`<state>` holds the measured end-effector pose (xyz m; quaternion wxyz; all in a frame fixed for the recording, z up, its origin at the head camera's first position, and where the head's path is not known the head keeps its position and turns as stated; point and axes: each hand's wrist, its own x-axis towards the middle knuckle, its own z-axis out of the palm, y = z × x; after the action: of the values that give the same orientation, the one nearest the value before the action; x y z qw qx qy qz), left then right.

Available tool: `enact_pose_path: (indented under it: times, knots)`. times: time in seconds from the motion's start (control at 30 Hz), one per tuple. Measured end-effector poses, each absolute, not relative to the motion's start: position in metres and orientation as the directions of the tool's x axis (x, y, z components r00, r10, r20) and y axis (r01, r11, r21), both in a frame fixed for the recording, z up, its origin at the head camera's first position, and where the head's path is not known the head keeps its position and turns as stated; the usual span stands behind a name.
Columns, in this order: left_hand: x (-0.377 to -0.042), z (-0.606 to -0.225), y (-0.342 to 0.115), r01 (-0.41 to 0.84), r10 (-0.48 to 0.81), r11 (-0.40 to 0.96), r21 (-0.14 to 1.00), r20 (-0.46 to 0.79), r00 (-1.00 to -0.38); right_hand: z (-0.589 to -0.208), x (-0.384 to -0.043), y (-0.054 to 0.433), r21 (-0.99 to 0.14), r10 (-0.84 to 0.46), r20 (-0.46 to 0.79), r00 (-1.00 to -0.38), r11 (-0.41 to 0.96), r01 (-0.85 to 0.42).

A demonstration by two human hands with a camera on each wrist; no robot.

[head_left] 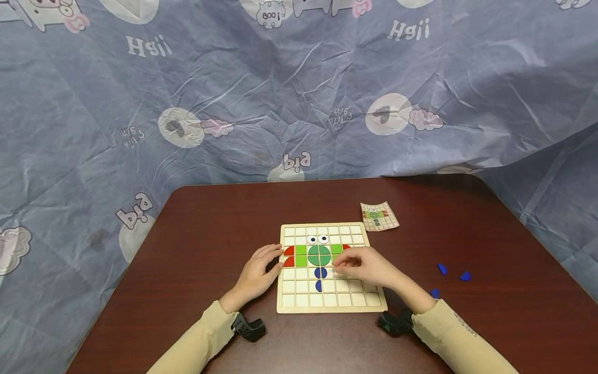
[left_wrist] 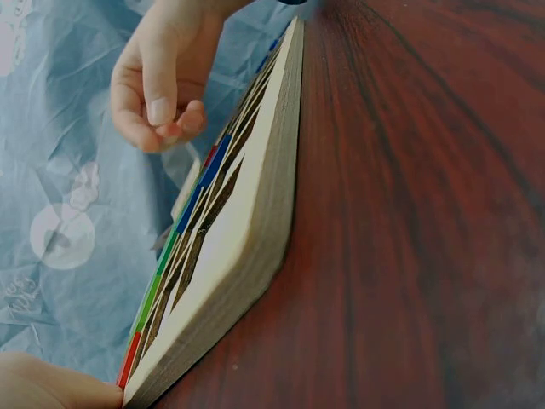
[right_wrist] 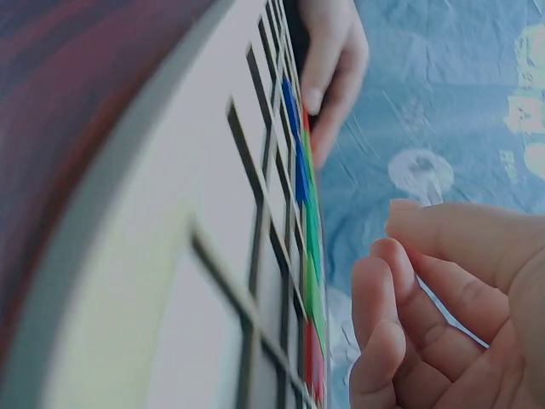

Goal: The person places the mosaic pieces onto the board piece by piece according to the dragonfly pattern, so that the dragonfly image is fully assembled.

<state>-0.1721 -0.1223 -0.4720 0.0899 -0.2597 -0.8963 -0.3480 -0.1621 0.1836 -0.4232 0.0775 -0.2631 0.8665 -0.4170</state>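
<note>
A pale square grid board (head_left: 299, 300) lies on the table. On it sit white eye pieces (head_left: 317, 239), green quarter pieces making a circle (head_left: 320, 255), lighter green squares (head_left: 301, 255), red quarter pieces (head_left: 289, 256), a blue circle (head_left: 320, 272) and a blue half-circle (head_left: 318, 285). My left hand (head_left: 258, 270) rests by the board's left edge, fingertips against the rim near the red pieces. My right hand (head_left: 366, 266) hovers over the board's right half, covering some pieces. Its fingers (right_wrist: 464, 294) are loosely bent, thumb near the index finger, with nothing visible between them.
Several small blue pieces (head_left: 464, 276) lie on the dark red table (head_left: 224, 213) to the right of the board. A pattern card (head_left: 379, 217) with a matching figure lies behind the board's far right corner. A blue printed cloth (head_left: 261, 104) hangs behind the table.
</note>
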Motion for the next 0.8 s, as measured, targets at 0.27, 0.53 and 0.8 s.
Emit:
enact_pose_path:
  times: [0.27,0.53,0.8]
  knots:
    - [-0.172,-0.472,-0.122,0.532,0.404,0.619,0.578,0.347,-0.846,-0.416,-0.16,0.224,-0.786,-0.456,0.125,-0.881,0.496,-0.369]
    - [-0.172,-0.472,-0.123,0.538,0.402,0.616,0.575,0.359,-0.843,-0.411,-0.154,0.262,-0.758,-0.351,0.108,-0.93,0.577,-0.305]
    - [-0.173,-0.473,-0.123,0.538,0.404,0.621,0.57,0.356,-0.843,-0.41,-0.144,0.298,-0.709,-0.266,0.131,-0.955,0.648,-0.278]
